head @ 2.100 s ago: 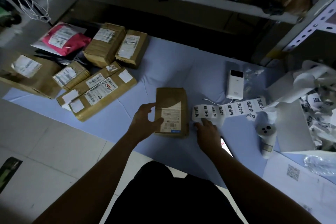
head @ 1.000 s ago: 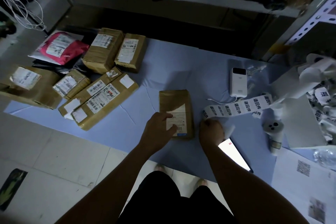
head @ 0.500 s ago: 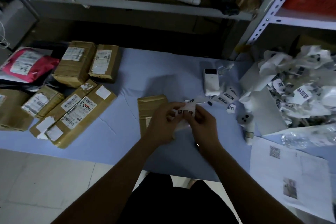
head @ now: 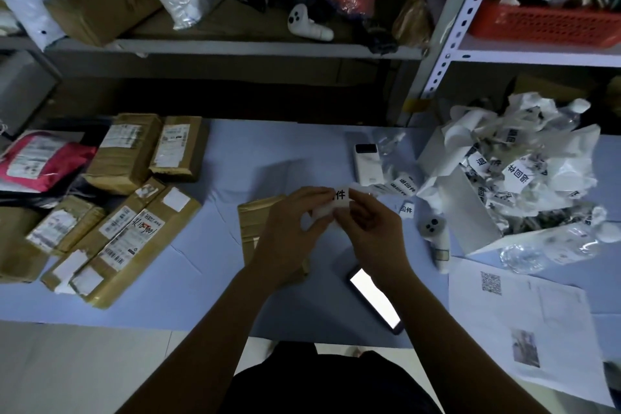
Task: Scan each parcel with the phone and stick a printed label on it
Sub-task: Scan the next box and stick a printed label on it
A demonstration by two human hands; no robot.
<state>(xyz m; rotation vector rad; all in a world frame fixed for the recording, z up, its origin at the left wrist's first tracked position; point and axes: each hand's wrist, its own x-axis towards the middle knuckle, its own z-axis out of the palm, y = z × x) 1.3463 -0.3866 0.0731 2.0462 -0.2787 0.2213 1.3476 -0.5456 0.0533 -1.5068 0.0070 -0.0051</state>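
From my end, the left hand (head: 289, 228) and right hand (head: 369, 225) pinch 1 label (head: 341, 194) by its edges, probably peeling it free, though it's hard to tell in this gloom. The parcel (head: 258, 222) sits mid sheet (head: 268, 151), right under them, handy for sticking. The phone (head: 374, 299) lies face-up by the near edge.

The left grip (head: 289, 228) and the right grip (head: 369, 228) meet above the middle of the blue surface (head: 208, 296), each pinching a white printed label (head: 341, 195) between fingertips. A brown parcel (head: 255, 225) lies flat beneath them. A phone (head: 374, 302) lies with its screen lit, just right of the parcel. Taped parcels (head: 134, 228) are stacked at the left, and a white box (head: 470, 212) of crumpled label paper stands at the right.
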